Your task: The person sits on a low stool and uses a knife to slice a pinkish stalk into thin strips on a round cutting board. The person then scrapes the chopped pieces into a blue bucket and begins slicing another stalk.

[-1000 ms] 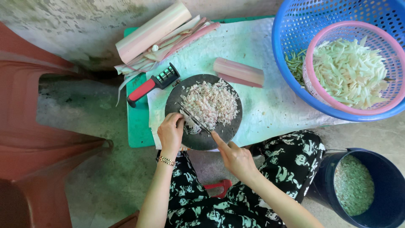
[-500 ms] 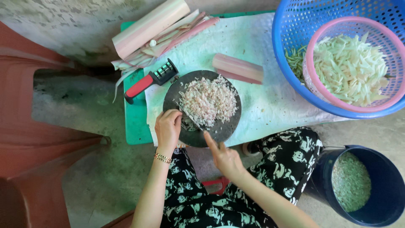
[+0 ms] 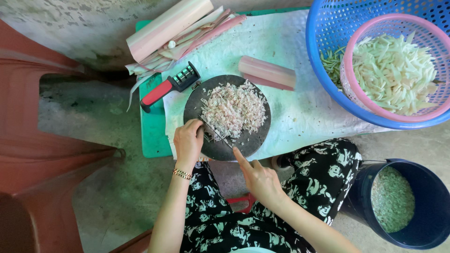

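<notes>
Two hands at the round dark board [image 3: 255,140], head view: your left hand [image 3: 188,140] presses curled fingers by the shredded pile [image 3: 233,110], w/ knife [image 3: 216,133] now angled beside it. Right hand [image 3: 258,178] grips the handle, forefinger out; vs a sec ago both sit lower, pile fully chopped.

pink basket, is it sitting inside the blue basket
Yes, the pink basket of pale cut strips sits inside the larger blue basket, whose rim shows around it.
</notes>
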